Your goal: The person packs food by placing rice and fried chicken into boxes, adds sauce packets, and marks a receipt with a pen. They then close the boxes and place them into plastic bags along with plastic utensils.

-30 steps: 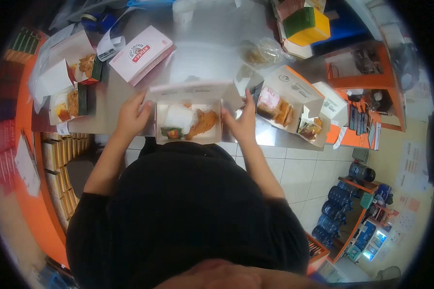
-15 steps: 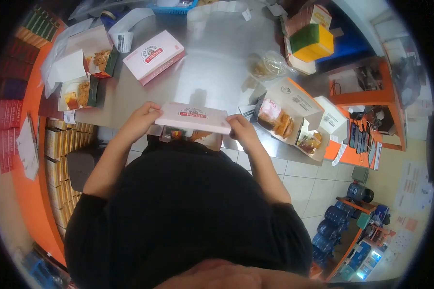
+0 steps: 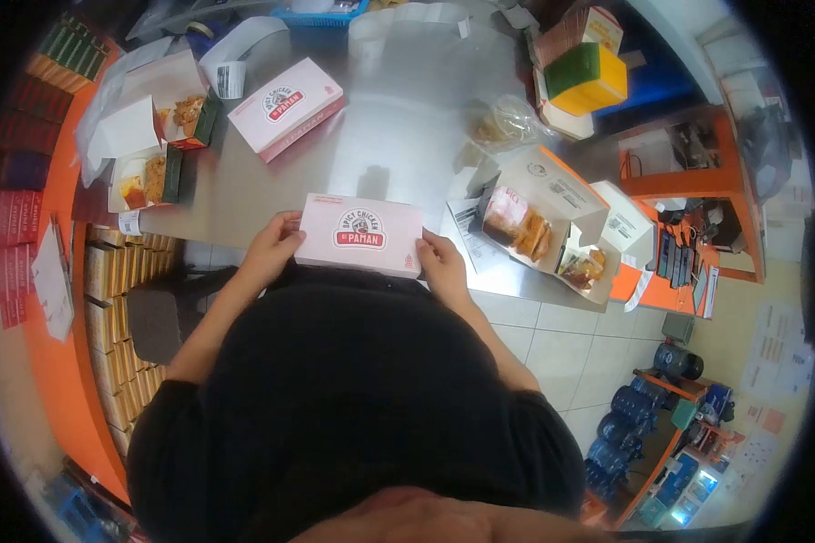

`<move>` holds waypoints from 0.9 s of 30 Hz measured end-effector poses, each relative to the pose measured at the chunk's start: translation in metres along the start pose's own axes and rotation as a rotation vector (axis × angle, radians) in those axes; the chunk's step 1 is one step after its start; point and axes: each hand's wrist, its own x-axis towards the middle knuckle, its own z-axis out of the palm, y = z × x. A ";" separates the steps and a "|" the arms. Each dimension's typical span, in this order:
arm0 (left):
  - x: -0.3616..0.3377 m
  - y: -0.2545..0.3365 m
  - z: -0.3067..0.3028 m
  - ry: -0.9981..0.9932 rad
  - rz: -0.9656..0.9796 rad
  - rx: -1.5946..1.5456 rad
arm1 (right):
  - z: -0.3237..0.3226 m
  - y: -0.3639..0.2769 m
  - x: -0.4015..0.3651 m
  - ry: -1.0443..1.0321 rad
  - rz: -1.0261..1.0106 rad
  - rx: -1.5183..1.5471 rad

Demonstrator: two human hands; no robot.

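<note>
A pink and white chicken box (image 3: 359, 235) with its lid down is held between my two hands, close to my body at the near edge of the steel table (image 3: 394, 136). My left hand (image 3: 276, 246) grips the box's left end, thumb near the top. On the other end, my right hand (image 3: 443, 262) closes around the right side. The lid hides what is inside. Beyond it on the table lies a second closed pink chicken box (image 3: 287, 108). A printed paper slip (image 3: 469, 231) lies to the right of my right hand.
On the right, two open boxes (image 3: 534, 217) hold fried food, with a clear plastic bag (image 3: 507, 125) behind. Open boxes of chicken (image 3: 149, 176) stand at the left. A receipt strip (image 3: 231, 80) and a yellow-green box (image 3: 589, 80) are farther back. An orange shelf (image 3: 688, 185) borders the right.
The box's lid has come down over the food that showed at its near side. The box now shows its printed top fully, with both hands still at its ends.
</note>
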 end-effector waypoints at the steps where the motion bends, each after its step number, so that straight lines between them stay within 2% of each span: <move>1: 0.000 0.000 0.003 0.022 0.026 0.022 | 0.007 0.013 0.004 0.017 -0.036 0.029; 3: 0.002 -0.005 0.006 0.039 0.042 0.046 | 0.015 0.035 0.011 0.031 -0.060 0.061; 5: 0.014 -0.011 0.006 0.038 0.028 0.077 | 0.014 0.043 0.028 -0.106 -0.141 -0.016; 6: 0.017 -0.005 0.009 0.040 0.028 0.074 | 0.013 0.035 0.026 -0.108 -0.142 -0.018; 8: 0.019 0.020 0.014 0.207 0.481 0.693 | 0.010 0.000 0.021 0.293 -0.557 -0.411; 9: 0.016 0.032 0.015 0.210 0.480 0.694 | 0.005 -0.015 0.021 0.290 -0.559 -0.411; 11: 0.012 0.049 0.014 -0.166 0.699 1.095 | -0.005 -0.035 0.022 -0.269 -0.904 -0.761; 12: 0.012 0.047 0.013 -0.170 0.696 1.095 | -0.002 -0.030 0.025 -0.360 -0.864 -0.720; 16: 0.027 0.033 0.008 -0.273 0.648 1.167 | 0.006 -0.018 0.036 -0.355 -0.857 -0.718; 17: 0.028 0.031 0.008 -0.313 0.635 1.234 | 0.005 -0.015 0.040 -0.360 -0.872 -0.817; 18: 0.029 0.034 0.009 -0.313 0.635 1.234 | 0.004 -0.018 0.042 -0.362 -0.888 -0.917; 21: 0.018 0.040 0.012 -0.324 0.607 1.180 | 0.002 -0.024 0.032 -0.354 -0.897 -0.848; 23: 0.016 0.033 0.012 -0.099 0.626 1.139 | 0.002 -0.026 0.027 -0.329 -0.905 -0.875; 24: 0.026 0.020 0.011 -0.087 0.632 1.141 | 0.003 -0.027 0.026 -0.322 -0.902 -0.851; 26: 0.053 -0.010 0.009 0.340 0.416 0.291 | 0.005 -0.026 0.026 -0.328 -0.890 -0.850; 27: 0.056 -0.001 0.008 0.340 0.422 0.293 | 0.006 -0.027 0.026 -0.322 -0.893 -0.851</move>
